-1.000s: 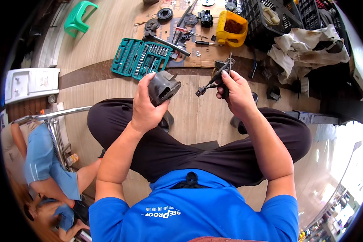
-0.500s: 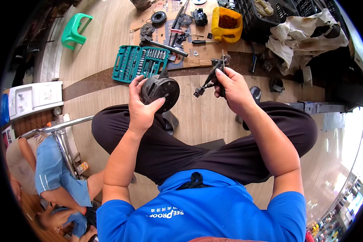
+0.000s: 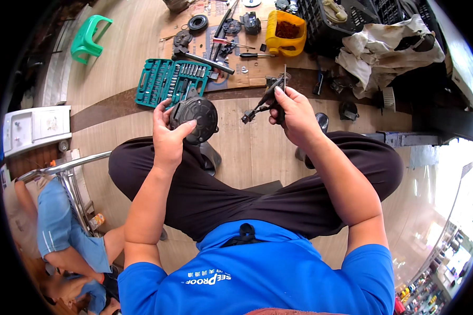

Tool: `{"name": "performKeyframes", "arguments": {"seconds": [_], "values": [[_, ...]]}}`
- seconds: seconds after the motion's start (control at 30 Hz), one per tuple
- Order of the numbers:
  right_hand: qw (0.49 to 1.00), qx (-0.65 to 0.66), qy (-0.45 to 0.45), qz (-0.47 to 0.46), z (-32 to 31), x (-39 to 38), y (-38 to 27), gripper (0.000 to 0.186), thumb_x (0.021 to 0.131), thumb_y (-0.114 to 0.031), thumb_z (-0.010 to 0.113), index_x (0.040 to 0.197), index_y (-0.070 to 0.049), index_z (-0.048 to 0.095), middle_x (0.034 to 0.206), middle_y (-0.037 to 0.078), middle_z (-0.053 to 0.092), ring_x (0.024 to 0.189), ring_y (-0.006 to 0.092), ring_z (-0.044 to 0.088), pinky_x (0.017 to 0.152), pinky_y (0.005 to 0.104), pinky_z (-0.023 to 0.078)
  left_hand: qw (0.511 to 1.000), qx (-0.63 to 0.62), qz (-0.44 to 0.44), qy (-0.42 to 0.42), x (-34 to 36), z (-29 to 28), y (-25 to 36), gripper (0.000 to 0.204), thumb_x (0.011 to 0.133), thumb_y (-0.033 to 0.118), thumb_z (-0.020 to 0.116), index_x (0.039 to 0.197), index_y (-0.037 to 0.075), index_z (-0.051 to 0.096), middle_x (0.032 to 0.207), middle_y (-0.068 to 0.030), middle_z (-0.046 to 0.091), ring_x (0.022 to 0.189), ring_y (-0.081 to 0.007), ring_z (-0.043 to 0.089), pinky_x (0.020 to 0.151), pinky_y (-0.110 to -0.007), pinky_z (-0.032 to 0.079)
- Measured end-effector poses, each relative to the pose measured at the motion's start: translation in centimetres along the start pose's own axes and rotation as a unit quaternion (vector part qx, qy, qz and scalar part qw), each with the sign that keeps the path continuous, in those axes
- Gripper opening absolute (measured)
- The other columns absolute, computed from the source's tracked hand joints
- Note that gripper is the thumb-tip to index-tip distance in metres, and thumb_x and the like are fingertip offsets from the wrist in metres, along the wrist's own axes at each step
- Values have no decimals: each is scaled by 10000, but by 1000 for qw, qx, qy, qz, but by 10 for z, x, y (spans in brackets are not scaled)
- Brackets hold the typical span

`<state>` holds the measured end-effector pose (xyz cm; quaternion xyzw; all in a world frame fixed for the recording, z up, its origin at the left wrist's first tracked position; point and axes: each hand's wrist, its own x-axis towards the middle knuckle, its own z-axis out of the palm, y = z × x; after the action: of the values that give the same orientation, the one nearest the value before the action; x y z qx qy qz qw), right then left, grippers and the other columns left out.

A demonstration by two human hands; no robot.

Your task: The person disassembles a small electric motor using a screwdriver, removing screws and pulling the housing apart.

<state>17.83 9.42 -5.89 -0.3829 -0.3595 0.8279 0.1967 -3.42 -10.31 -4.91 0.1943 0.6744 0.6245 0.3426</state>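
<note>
My left hand (image 3: pixel 169 134) grips a round black housing (image 3: pixel 198 118) by its left side, thumb on its face. The disc-shaped face has raised details and is turned up toward me. Off to the right, my right hand (image 3: pixel 294 115) is closed on a dark cable with a connector (image 3: pixel 249 114), whose plug end hangs to the left. A thin metal shaft (image 3: pixel 285 77) stands up from the same fingers; its lower end is hidden in the hand. The two hands are apart, above the floor beyond my knees.
Beyond my left hand lies an open green socket set (image 3: pixel 157 83). Cardboard (image 3: pixel 247 79) bears screwdrivers, a black ring (image 3: pixel 197 23) and dark parts. A cut yellow jug (image 3: pixel 270 39), black crates (image 3: pixel 326 37) and a white cloth (image 3: pixel 370 52) stand right. Someone sits at left near a metal rail (image 3: pixel 84 161).
The round housing has been tilted in my left hand, so its detailed face now shows more fully. My right hand keeps its hold. The whole view has shifted slightly.
</note>
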Motion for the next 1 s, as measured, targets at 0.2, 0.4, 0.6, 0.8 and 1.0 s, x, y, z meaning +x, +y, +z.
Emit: {"name": "performKeyframes", "arguments": {"seconds": [0.2, 0.4, 0.6, 0.8, 1.0], "values": [[1000, -12, -3, 2, 1, 0, 1, 183, 1057, -219, 545, 968, -67, 594, 835, 14, 589, 638, 95, 513, 562, 277, 478, 996, -73, -41, 10, 5, -7, -1, 726, 802, -57, 721, 1419, -22, 340, 1205, -149, 587, 1046, -198, 645, 932, -321, 541], [1000, -10, -1, -1, 1, 0, 1, 179, 1057, -212, 545, 970, -64, 596, 839, 16, 592, 636, 96, 511, 564, 280, 478, 988, -140, -67, 8, 6, -8, 0, 653, 833, -46, 699, 1391, -34, 361, 1158, -149, 632, 1019, -200, 664, 914, -326, 557], [1000, -15, -3, -2, 0, -1, 3, 189, 1054, -219, 552, 961, -62, 603, 833, 16, 594, 629, 94, 519, 559, 280, 482, 982, -166, -93, 12, 6, -7, 4, 601, 856, -35, 658, 1368, -38, 345, 1179, -162, 615, 1015, -234, 677, 857, -376, 611], [1000, -22, -4, -4, -1, 0, 5, 196, 1053, -220, 553, 952, -62, 607, 831, 16, 596, 628, 92, 517, 557, 280, 481, 963, -218, -161, 6, 9, -14, 3, 435, 964, 132, 556, 1368, 44, 421, 1229, -175, 625, 1069, -328, 686, 829, -546, 606], [1000, -29, -5, 3, 0, 0, 7, 199, 1054, -213, 552, 947, -54, 604, 818, 20, 602, 621, 95, 521, 555, 280, 484, 944, -247, -219, -11, 13, -22, 3, 448, 1033, 315, 438, 1386, 59, 541, 1323, -173, 639, 1187, -364, 637, 965, -603, 513]]}}
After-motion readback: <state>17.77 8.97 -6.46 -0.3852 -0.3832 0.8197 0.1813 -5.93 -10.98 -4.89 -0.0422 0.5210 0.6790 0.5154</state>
